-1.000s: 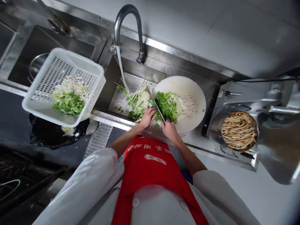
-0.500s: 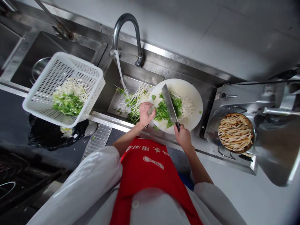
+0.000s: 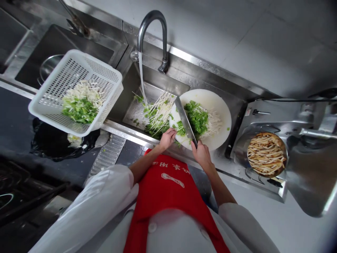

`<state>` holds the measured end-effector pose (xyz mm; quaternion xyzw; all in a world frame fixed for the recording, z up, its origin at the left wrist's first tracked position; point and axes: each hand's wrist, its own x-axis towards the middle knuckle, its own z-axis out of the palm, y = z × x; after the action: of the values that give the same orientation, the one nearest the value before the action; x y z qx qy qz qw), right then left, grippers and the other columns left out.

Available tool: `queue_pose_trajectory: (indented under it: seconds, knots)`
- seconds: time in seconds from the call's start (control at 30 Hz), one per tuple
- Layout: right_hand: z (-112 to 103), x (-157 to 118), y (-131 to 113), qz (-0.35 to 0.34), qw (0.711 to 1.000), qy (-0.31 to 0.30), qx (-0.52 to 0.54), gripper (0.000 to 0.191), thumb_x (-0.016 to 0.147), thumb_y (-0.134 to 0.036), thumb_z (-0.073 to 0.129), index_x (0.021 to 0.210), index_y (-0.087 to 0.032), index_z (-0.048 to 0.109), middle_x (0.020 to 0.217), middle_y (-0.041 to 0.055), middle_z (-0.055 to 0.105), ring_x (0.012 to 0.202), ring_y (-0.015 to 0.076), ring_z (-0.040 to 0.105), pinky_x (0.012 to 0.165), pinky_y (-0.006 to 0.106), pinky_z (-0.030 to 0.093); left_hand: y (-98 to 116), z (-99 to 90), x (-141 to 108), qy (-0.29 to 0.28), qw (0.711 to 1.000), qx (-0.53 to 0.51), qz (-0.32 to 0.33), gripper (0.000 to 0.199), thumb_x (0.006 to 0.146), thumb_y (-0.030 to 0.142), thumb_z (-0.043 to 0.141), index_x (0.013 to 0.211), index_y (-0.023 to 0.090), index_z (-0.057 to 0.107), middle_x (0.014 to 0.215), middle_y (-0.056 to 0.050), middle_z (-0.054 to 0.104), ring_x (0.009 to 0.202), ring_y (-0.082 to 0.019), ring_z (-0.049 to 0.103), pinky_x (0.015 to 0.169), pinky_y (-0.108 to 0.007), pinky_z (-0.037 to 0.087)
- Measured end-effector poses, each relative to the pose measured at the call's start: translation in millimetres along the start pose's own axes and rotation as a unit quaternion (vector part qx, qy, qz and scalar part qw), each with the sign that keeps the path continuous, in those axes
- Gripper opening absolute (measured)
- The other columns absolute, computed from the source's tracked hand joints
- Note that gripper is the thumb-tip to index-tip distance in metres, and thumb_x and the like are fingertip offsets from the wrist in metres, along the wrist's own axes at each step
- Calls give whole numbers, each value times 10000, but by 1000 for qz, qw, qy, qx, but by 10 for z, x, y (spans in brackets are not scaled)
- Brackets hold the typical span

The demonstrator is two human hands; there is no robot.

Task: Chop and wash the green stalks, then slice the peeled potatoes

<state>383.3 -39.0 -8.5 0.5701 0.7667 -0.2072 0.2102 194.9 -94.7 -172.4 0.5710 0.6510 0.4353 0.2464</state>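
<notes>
My right hand (image 3: pixel 202 154) grips the black handle of a cleaver (image 3: pixel 185 118), whose blade lies over the left part of a round white cutting board (image 3: pixel 222 131). Chopped green leaves (image 3: pixel 196 117) and pale cut stems (image 3: pixel 213 123) are heaped on the board, right of the blade. At the board's lower left edge my left hand (image 3: pixel 167 138) is closed, its fingertips pinched near some loose leaves; what they hold is too small to make out. Long uncut stems with leaves (image 3: pixel 161 110) lie in the sink just beyond my left hand.
Water runs from a curved faucet (image 3: pixel 152 14) into the sink (image 3: pixel 123 100). On the left, a white perforated basket (image 3: pixel 39 109) holds chopped greens and stems. A pot of brown-and-white strips (image 3: pixel 266 154) stands at the right. A black plastic bag (image 3: pixel 50 144) lies below the basket.
The cleaver has moved left on the board, away from the leaf pile. My left hand has moved slightly down and right, and its fingers have closed. The view has shifted slightly.
</notes>
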Motion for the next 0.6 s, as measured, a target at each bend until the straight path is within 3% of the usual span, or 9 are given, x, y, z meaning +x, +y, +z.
queue_pose_trajectory:
  seconds: [0.1, 0.2, 0.33, 0.43, 0.5, 0.6]
  knots:
    - [165, 69, -59, -14, 1000, -16, 17, 429, 1134, -424, 421, 1221, -91, 676, 1077, 217, 779, 1019, 292, 754, 811, 298, 454, -41, -68, -19, 5, 1000, 10, 8, 234, 1043, 192, 546, 943, 181, 757, 1038, -101, 749, 978, -199, 731, 923, -327, 612]
    - [274, 209, 105, -8, 999, -23, 47, 430, 1125, -445, 453, 1216, -103, 698, 1094, 210, 783, 1069, 287, 743, 833, 288, 452, -56, -95, 28, -18, 999, 35, 12, 221, 1033, 162, 555, 959, 176, 763, 1067, -108, 757, 998, -208, 731, 942, -342, 608]
    - [238, 246, 482, 30, 997, 2, 65, 438, 1121, -465, 460, 1192, -115, 713, 1102, 207, 785, 1084, 293, 734, 817, 289, 439, 5, 52, 335, -93, 991, 83, 42, 233, 1020, 127, 545, 1006, 177, 772, 1120, -110, 750, 1008, -213, 707, 962, -345, 587]
    - [166, 116, 544, 50, 997, 16, 59, 433, 1122, -462, 456, 1142, -113, 711, 1067, 205, 787, 1039, 293, 739, 772, 289, 415, 75, 122, 594, -120, 984, 116, 65, 182, 1008, 175, 605, 966, 192, 781, 1062, -91, 756, 1058, -252, 665, 1005, -403, 541]
    - [149, 8, 439, 61, 997, 27, 46, 429, 1127, -455, 446, 1146, -105, 693, 1032, 206, 786, 989, 294, 745, 742, 293, 393, 83, 53, 637, -96, 985, 130, 57, 167, 1014, 263, 637, 978, 201, 787, 1072, -96, 760, 1121, -294, 626, 1040, -473, 489]
    - [182, -83, 171, 61, 997, 42, 38, 442, 1138, -452, 406, 1175, -95, 665, 1011, 210, 782, 946, 292, 750, 727, 301, 380, 6, -161, 473, -5, 990, 138, 5, 209, 1000, 383, 686, 1058, 209, 787, 1208, -125, 735, 1223, -331, 570, 1068, -514, 427]
